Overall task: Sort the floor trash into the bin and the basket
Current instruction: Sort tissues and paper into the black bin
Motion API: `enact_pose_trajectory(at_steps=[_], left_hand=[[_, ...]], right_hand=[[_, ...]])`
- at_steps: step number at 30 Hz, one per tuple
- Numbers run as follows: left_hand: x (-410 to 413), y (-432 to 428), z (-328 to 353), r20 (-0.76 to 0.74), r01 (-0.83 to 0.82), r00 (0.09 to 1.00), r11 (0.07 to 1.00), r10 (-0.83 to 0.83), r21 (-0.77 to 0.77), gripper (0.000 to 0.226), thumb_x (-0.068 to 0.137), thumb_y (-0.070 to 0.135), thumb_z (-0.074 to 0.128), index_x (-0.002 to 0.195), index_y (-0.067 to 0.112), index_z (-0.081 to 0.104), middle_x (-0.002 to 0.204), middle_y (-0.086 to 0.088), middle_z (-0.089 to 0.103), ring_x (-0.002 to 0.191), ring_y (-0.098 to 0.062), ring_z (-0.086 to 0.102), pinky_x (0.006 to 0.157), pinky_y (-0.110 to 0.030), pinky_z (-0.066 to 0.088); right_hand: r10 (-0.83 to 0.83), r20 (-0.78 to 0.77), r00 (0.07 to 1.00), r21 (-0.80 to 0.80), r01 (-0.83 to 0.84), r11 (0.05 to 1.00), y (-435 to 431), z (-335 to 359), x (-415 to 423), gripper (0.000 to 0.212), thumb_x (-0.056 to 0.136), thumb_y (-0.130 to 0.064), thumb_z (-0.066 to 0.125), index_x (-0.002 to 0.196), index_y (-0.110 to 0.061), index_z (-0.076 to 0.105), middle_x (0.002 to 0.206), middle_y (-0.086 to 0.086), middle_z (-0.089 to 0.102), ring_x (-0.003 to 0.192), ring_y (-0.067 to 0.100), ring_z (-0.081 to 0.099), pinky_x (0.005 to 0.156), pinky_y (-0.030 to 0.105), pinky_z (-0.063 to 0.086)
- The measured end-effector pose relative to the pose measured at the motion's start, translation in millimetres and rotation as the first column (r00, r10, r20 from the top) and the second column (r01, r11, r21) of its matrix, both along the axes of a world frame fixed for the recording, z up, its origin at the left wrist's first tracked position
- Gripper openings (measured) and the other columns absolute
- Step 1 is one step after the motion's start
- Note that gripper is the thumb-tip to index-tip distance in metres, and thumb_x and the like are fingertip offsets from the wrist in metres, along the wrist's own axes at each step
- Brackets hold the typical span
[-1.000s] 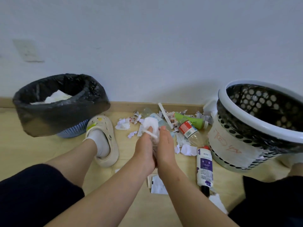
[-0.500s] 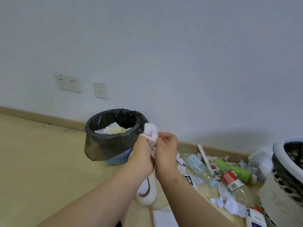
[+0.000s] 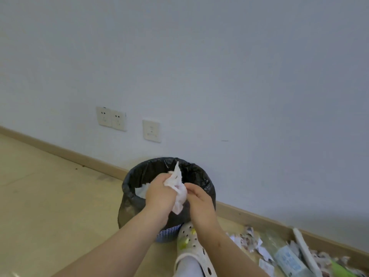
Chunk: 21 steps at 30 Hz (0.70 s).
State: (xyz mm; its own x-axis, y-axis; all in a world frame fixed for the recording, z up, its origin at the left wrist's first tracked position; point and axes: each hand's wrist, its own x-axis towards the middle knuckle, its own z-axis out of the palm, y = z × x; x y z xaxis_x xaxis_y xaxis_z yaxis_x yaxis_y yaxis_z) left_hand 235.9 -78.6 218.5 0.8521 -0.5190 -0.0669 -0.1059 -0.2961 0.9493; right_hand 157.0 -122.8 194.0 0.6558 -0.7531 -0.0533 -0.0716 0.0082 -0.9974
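A blue bin lined with a black bag (image 3: 201, 176) stands against the wall, with white paper inside it. Above its opening my left hand (image 3: 159, 194) grips a crumpled white tissue (image 3: 177, 186). My right hand (image 3: 199, 200) is right beside it, fingers curled, touching the tissue's lower part. Floor trash (image 3: 279, 252) lies at the lower right: paper scraps, a clear plastic bottle, a white strip and a green item. The basket is out of view.
My foot in a cream clog (image 3: 191, 248) stands just right of the bin. A wooden skirting board (image 3: 79, 156) runs along the white wall, which carries wall sockets (image 3: 127, 122). Bare wooden floor spreads to the left.
Both hands carried the tissue up from the trash pile and leftward to above the bin. The view swung left, so the white basket left the frame.
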Motion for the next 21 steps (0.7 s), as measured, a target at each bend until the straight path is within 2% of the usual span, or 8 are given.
enact_pose_trajectory(at_steps=[2,4,7,9,11,14,18,21], left_hand=[[18,-14,-3,0.209,-0.116,0.974,0.986,0.090,0.117,0.026,0.093,0.018,0.051,0.117,0.009,0.055,0.109,-0.011,0.059,0.099,-0.024,0.056,0.082,-0.028,0.045],[31,-20,-11,0.352,-0.142,0.930,0.986,0.103,0.086,0.033,0.094,0.017,0.050,0.127,0.013,0.051,0.121,-0.010,0.053,0.098,-0.018,0.051,0.079,-0.021,0.035],[49,-32,-44,0.412,-0.073,0.910,0.961,-0.045,0.266,0.039,0.098,0.021,0.041,0.137,0.017,0.039,0.134,-0.010,0.038,0.104,-0.019,0.048,0.085,-0.023,0.038],[52,-38,-62,0.488,-0.101,0.852,0.855,-0.189,0.508,0.039,0.099,0.035,0.035,0.134,0.020,0.039,0.135,-0.010,0.037,0.117,-0.025,0.045,0.096,-0.034,0.042],[50,-43,-71,0.553,-0.164,0.790,0.777,-0.266,0.608,0.039,0.098,0.040,0.029,0.130,0.023,0.042,0.134,-0.009,0.037,0.123,-0.027,0.038,0.098,-0.041,0.038],[51,-46,-77,0.650,-0.203,0.711,0.806,-0.270,0.556,0.035,0.096,0.037,0.032,0.127,0.024,0.044,0.130,-0.005,0.037,0.122,-0.024,0.036,0.099,-0.040,0.035],[50,-36,-82,0.721,-0.082,0.598,0.868,-0.351,0.490,0.035,0.091,0.034,0.041,0.124,0.022,0.043,0.125,-0.002,0.038,0.117,-0.020,0.037,0.097,-0.031,0.033],[51,-19,-80,0.695,0.031,0.572,0.858,-0.436,0.513,0.053,0.080,0.048,0.026,0.122,0.024,0.046,0.126,0.001,0.040,0.121,-0.018,0.037,0.101,-0.030,0.029]], right_hand=[[0.047,-0.143,0.989,-0.175,-0.072,0.982,-14,-9,18,0.036,0.098,-0.011,0.035,0.127,-0.026,0.052,0.124,-0.004,0.059,0.115,0.012,0.054,0.102,0.029,0.042],[0.028,-0.383,0.923,-0.389,-0.189,0.902,-27,-19,27,0.045,0.097,-0.012,0.031,0.140,-0.026,0.039,0.143,-0.002,0.044,0.134,0.018,0.037,0.114,0.037,0.028],[0.016,-0.624,0.781,-0.493,-0.410,0.767,-42,-42,36,0.045,0.099,-0.018,0.031,0.143,-0.027,0.031,0.154,-0.003,0.025,0.146,0.022,0.014,0.117,0.046,0.012],[0.039,-0.631,0.775,-0.509,-0.451,0.733,-46,-53,37,0.045,0.099,-0.026,0.032,0.144,-0.030,0.028,0.155,-0.008,0.019,0.142,0.023,0.022,0.115,0.048,0.021],[0.047,-0.600,0.798,-0.521,-0.435,0.735,-50,-65,38,0.049,0.098,-0.031,0.035,0.146,-0.033,0.023,0.156,-0.009,0.012,0.138,0.024,0.029,0.111,0.046,0.029],[0.009,-0.571,0.821,-0.551,-0.391,0.737,-53,-73,38,0.051,0.095,-0.030,0.042,0.144,-0.031,0.027,0.158,-0.005,0.008,0.134,0.028,0.035,0.107,0.045,0.035],[-0.032,-0.560,0.828,-0.539,-0.335,0.773,-50,-75,31,0.043,0.095,-0.027,0.044,0.138,-0.029,0.037,0.159,-0.003,-0.003,0.141,0.031,0.022,0.112,0.042,0.030],[-0.103,-0.571,0.815,-0.521,-0.262,0.813,-47,-73,15,0.040,0.094,-0.027,0.048,0.133,-0.028,0.040,0.159,-0.001,-0.008,0.142,0.030,0.018,0.110,0.037,0.030]])
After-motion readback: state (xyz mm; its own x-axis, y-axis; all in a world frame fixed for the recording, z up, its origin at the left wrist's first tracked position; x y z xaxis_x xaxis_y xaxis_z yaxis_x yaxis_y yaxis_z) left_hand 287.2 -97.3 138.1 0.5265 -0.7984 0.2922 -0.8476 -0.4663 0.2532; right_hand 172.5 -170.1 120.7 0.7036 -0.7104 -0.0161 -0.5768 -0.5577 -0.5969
